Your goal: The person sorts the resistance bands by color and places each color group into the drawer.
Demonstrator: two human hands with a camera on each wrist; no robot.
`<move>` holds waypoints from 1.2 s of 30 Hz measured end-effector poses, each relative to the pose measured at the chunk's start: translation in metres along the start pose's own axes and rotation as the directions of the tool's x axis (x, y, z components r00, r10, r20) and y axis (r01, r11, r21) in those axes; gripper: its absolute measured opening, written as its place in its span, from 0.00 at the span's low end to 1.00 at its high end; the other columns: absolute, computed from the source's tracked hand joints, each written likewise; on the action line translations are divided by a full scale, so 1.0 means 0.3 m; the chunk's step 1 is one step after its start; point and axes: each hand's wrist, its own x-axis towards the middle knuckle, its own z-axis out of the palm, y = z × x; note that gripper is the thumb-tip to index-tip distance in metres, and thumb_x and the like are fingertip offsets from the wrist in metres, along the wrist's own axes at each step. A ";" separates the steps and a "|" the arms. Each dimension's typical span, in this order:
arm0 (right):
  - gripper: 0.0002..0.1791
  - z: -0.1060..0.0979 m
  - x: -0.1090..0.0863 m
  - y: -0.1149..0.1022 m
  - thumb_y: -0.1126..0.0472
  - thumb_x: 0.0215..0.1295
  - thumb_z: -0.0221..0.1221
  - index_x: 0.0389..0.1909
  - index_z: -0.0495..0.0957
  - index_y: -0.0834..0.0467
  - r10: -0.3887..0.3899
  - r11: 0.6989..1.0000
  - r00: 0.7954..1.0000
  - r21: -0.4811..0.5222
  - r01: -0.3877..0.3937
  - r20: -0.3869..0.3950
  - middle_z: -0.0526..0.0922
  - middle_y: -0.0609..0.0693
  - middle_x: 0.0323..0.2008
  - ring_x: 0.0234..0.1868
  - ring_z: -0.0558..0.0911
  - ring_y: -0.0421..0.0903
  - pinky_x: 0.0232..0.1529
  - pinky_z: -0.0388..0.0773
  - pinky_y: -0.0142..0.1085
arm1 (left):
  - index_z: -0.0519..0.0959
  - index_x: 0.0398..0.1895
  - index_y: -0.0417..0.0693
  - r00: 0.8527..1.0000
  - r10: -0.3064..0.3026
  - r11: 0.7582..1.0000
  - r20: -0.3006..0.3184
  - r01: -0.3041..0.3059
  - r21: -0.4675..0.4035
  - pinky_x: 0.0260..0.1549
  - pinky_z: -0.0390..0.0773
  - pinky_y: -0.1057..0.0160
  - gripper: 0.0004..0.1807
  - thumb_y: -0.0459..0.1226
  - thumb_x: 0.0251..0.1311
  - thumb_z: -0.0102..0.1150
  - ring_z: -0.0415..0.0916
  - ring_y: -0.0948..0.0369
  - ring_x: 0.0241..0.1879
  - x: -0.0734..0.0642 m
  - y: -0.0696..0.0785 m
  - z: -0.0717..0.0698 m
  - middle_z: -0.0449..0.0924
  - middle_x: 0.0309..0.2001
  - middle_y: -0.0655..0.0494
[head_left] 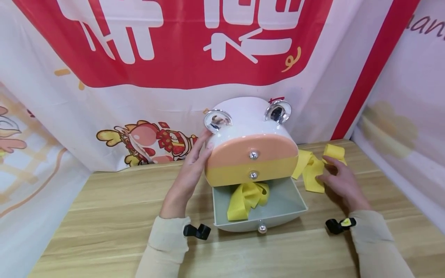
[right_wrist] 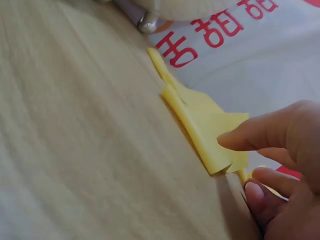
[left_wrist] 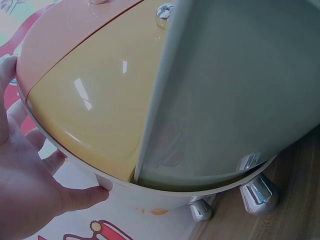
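Observation:
A small rounded drawer cabinet [head_left: 243, 123] has a white body, two silver ear-like rings, a pink top drawer [head_left: 236, 148] and a yellow middle drawer [head_left: 229, 173]. Its grey-green bottom drawer [head_left: 283, 202] is pulled out, with a crumpled yellow strip of cloth or ribbon [head_left: 241, 200] inside. My left hand [head_left: 191, 168] rests against the cabinet's left side, fingers spread along the shell in the left wrist view. To the right, my right hand [head_left: 340, 179] is at more yellow strips [head_left: 314, 175] on the table; its forefinger overlaps a folded strip [right_wrist: 200, 130], thumb apart.
The cabinet stands on a wood-grain table [head_left: 118, 216] on silver feet [left_wrist: 257, 195]. Close behind hangs a printed red and white cloth [head_left: 187, 58], and white cloth walls [head_left: 406, 127] border both sides. A black wrist strap device [head_left: 197, 231] is on each wrist.

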 end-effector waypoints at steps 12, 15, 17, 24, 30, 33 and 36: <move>0.38 0.036 0.016 -0.016 0.50 0.78 0.62 0.82 0.64 0.60 0.009 0.999 0.997 -0.035 -0.007 0.076 0.71 0.62 0.61 0.58 0.70 0.56 0.47 0.74 0.37 | 0.60 0.85 0.71 1.000 0.007 1.000 -0.003 -0.007 0.009 0.87 0.44 0.41 0.30 0.51 0.83 0.48 0.39 0.62 0.88 0.000 0.002 0.004 0.48 0.87 0.71; 0.32 0.042 0.014 -0.018 0.49 0.78 0.62 0.76 0.72 0.60 0.040 0.999 0.997 -0.033 -0.037 0.071 0.74 0.60 0.58 0.54 0.72 0.53 0.42 0.75 0.34 | 0.60 0.85 0.71 1.000 0.003 1.000 -0.003 -0.003 0.013 0.87 0.44 0.41 0.30 0.51 0.83 0.48 0.39 0.61 0.88 0.001 0.002 0.004 0.47 0.88 0.71; 0.29 0.046 0.014 -0.018 0.49 0.78 0.63 0.71 0.77 0.61 0.042 0.998 0.998 -0.042 -0.040 0.053 0.77 0.59 0.56 0.52 0.73 0.52 0.40 0.77 0.34 | 0.60 0.85 0.71 1.000 -0.001 1.000 -0.003 0.001 0.015 0.87 0.44 0.40 0.30 0.52 0.83 0.48 0.39 0.61 0.88 0.001 0.001 0.004 0.47 0.88 0.71; 0.30 0.036 0.015 -0.018 0.45 0.78 0.62 0.69 0.77 0.62 0.025 0.999 1.000 -0.042 -0.024 0.007 0.76 0.62 0.60 0.56 0.72 0.55 0.48 0.71 0.38 | 0.61 0.84 0.71 1.000 0.002 1.000 -0.006 -0.002 0.015 0.87 0.43 0.41 0.29 0.52 0.84 0.47 0.38 0.62 0.89 0.004 -0.003 0.002 0.46 0.88 0.73; 0.42 0.022 0.012 -0.023 0.50 0.74 0.67 0.84 0.61 0.55 -0.088 0.994 0.987 -0.059 0.096 0.134 0.63 0.68 0.79 0.75 0.64 0.68 0.70 0.70 0.65 | 0.60 0.84 0.73 1.000 -0.013 1.000 -0.002 0.013 0.015 0.87 0.43 0.41 0.29 0.53 0.84 0.46 0.38 0.62 0.88 0.005 -0.005 0.003 0.46 0.87 0.74; 0.47 0.029 0.015 -0.032 0.57 0.74 0.65 0.87 0.52 0.51 -0.143 0.983 0.965 -0.081 0.165 0.219 0.53 0.68 0.85 0.81 0.56 0.72 0.76 0.56 0.76 | 0.60 0.84 0.73 1.000 -0.015 1.000 -0.001 0.015 0.014 0.87 0.43 0.41 0.29 0.53 0.84 0.46 0.38 0.63 0.88 0.005 -0.007 0.004 0.46 0.87 0.75; 0.47 0.043 0.019 -0.040 0.63 0.73 0.64 0.88 0.52 0.50 -0.137 0.988 0.963 -0.040 0.151 0.234 0.52 0.66 0.85 0.82 0.56 0.72 0.78 0.54 0.76 | 0.61 0.84 0.73 1.000 -0.010 1.000 -0.003 0.010 0.014 0.87 0.43 0.41 0.29 0.53 0.84 0.46 0.38 0.63 0.88 0.004 -0.006 0.005 0.46 0.87 0.74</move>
